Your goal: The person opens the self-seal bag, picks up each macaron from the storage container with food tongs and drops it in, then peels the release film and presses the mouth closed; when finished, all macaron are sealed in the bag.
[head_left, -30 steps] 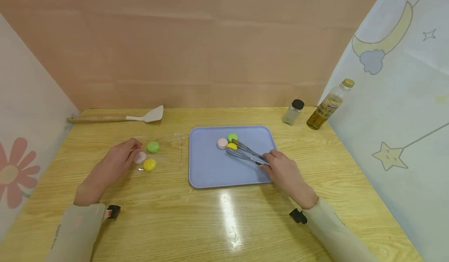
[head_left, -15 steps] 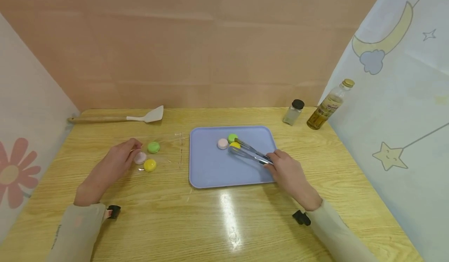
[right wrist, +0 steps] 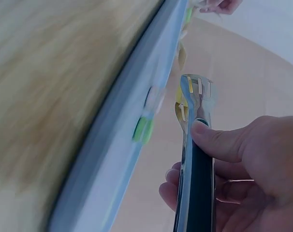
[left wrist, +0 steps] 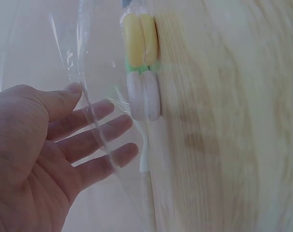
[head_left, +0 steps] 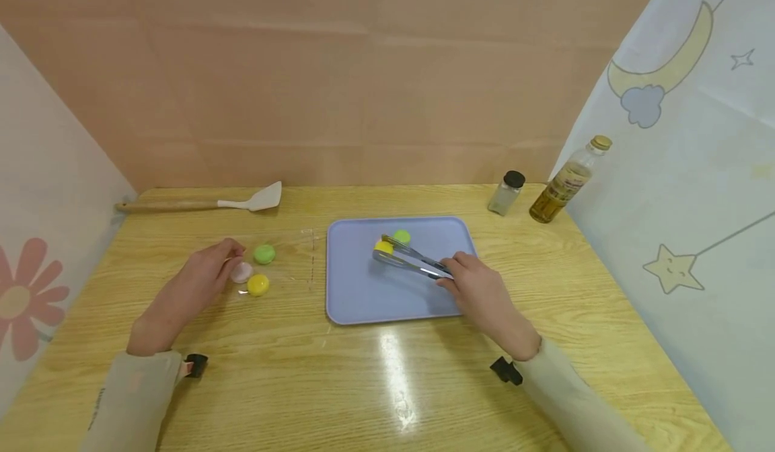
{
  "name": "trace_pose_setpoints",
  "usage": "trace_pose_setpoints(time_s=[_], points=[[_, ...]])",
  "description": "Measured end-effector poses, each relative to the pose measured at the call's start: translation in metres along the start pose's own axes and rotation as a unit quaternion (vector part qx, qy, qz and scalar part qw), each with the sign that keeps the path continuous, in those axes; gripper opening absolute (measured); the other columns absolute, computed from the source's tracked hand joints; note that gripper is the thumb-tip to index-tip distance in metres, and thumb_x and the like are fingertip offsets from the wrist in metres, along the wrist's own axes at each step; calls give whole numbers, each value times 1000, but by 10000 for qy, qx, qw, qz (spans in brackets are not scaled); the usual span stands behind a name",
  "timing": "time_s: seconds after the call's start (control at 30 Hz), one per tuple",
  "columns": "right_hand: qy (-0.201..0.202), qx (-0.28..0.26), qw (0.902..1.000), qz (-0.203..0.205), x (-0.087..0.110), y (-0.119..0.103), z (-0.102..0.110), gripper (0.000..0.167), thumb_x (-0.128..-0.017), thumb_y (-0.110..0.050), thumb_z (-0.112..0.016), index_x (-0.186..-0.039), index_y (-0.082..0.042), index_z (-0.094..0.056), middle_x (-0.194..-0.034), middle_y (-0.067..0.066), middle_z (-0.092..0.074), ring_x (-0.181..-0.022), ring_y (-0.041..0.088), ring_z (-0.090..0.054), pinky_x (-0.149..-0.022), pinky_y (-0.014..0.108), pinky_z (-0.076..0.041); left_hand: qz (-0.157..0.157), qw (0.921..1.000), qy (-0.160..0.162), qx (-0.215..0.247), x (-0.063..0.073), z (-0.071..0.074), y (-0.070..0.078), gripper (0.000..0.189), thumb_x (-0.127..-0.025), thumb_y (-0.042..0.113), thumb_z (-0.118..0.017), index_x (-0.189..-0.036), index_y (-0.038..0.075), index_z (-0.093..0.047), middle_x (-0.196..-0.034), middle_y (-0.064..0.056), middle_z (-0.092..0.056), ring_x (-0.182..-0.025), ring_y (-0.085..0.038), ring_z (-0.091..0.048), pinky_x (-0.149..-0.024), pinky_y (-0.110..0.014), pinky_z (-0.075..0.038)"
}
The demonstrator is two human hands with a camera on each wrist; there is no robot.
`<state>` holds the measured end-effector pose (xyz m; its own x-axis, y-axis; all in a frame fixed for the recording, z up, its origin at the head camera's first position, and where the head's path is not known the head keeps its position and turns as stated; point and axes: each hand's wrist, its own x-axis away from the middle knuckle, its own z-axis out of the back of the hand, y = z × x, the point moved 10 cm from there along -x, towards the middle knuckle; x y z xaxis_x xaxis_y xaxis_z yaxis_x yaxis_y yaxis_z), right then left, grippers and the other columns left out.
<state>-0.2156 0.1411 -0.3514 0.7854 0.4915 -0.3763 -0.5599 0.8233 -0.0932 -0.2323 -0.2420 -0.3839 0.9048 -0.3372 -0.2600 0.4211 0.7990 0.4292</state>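
Observation:
My right hand (head_left: pixel 481 287) grips a pair of metal tongs with dark handles (right wrist: pixel 201 179). Between the tong heads a yellow macaron (head_left: pixel 383 246) is held above the lilac tray (head_left: pixel 357 297). A green macaron (head_left: pixel 402 237) lies on the tray. The tray's pink macaron (right wrist: pixel 155 99) shows in the right wrist view but is hidden in the head view. My left hand (head_left: pixel 202 277) pinches the rim of a clear plastic bag (left wrist: pixel 83 58), its other fingers spread. Inside the bag are a green macaron (head_left: pixel 264 254), a pink one (left wrist: pixel 145 95) and a yellow one (head_left: pixel 258 285).
A spatula (head_left: pixel 263 198) with a wooden handle lies along the back left of the wooden table (head_left: pixel 290 385). At the back right stand a small jar (head_left: pixel 506 193) with a black lid and an oil bottle (head_left: pixel 563 184). Printed sheets wall in both sides.
The tongs first shifted slightly right, then left and up with the yellow macaron, which now covers the tray's pink macaron in the head view. My left hand and the bag have stayed put.

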Motion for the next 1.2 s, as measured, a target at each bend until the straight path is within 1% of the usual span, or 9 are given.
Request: trace_pose_setpoints(time_s=[0.17, 0.3, 0.43, 0.6, 0.73, 0.9, 1.0, 1.1, 1.2], points=[[83, 167, 9991, 382, -17, -25, -6, 30, -80, -17, -88, -101, -2, -72, -83, 3, -59, -72, 19, -56, -53, 30, -50, -57, 10000, 34, 30, 1, 2, 2, 12, -98, -10, -58, -110, -8, -57, -106, -26, -67, -95, -40, -66, -76, -53, -54], [99, 160, 9978, 638, -30, -45, -13, 30, -80, -19, -88, -100, -3, -72, -81, 2, -58, -71, 18, -56, -49, 30, -51, -89, 9999, 50, 33, 1, 2, 2, 13, -98, -10, -59, -110, -8, -57, -105, -26, -67, -94, -39, -67, -75, -52, -54], [79, 155, 9964, 830, -42, -61, -19, 29, -82, -21, -87, -100, -4, -71, -82, 3, -58, -72, 19, -58, -48, 32, -52, -44, 10000, 39, 71, 0, 1, 1, 13, -98, -9, -58, -111, -8, -57, -106, -25, -67, -95, -39, -66, -77, -53, -54], [-109, 305, 9945, 992, -56, -75, -34, 29, -85, -24, -85, -99, -4, -69, -86, 4, -58, -76, 20, -60, -49, 34, -54, -43, 10000, 62, 63, 0, 1, 1, 13, -99, -8, -58, -111, -8, -57, -105, -25, -67, -95, -39, -66, -77, -54, -54], [-242, 443, 9925, 1115, -65, -84, -45, 27, -86, -25, -84, -97, -5, -69, -89, 4, -61, -79, 19, -61, -51, 32, -54, -88, 9999, 79, 44, 0, 1, 2, 13, -98, -9, -59, -111, -8, -57, -105, -26, -67, -95, -40, -66, -77, -55, -54], [-380, 558, 9888, 1331, -75, -96, -58, 25, -88, -26, -81, -98, -5, -71, -91, 5, -63, -80, 19, -62, -59, 28, -56, -140, 9999, 64, 40, -1, 0, 2, 12, -98, -9, -59, -110, -8, -57, -104, -25, -67, -93, -39, -66, -75, -53, -54], [-516, 652, 9861, 1440, -81, -104, -68, 26, -89, -28, -80, -98, -5, -72, -92, 5, -64, -81, 20, -62, -65, 27, -57, -114, 9999, 36, 37, -2, 0, 1, 12, -99, -9, -58, -110, -7, -57, -102, -24, -67, -91, -38, -66, -75, -53, -54], [-618, 786, 9829, 1544, -86, -112, -76, 26, -91, -30, -78, -99, -6, -72, -93, 4, -64, -82, 19, -63, -65, 26, -57, -55, 10000, -4, 18, -1, -1, -1, 12, -99, -8, -58, -111, -7, -57, -102, -23, -66, -90, -37, -66, -75, -52, -54], [-656, 929, 9800, 1635, -92, -121, -82, 26, -92, -31, -77, -101, -7, -73, -94, 3, -65, -80, 18, -62, -62, 25, -56, -42, 10000, -24, 29, -1, -1, -1, 12, -99, -7, -58, -111, -7, -57, -102, -23, -66, -90, -37, -66, -75, -53, -54]])
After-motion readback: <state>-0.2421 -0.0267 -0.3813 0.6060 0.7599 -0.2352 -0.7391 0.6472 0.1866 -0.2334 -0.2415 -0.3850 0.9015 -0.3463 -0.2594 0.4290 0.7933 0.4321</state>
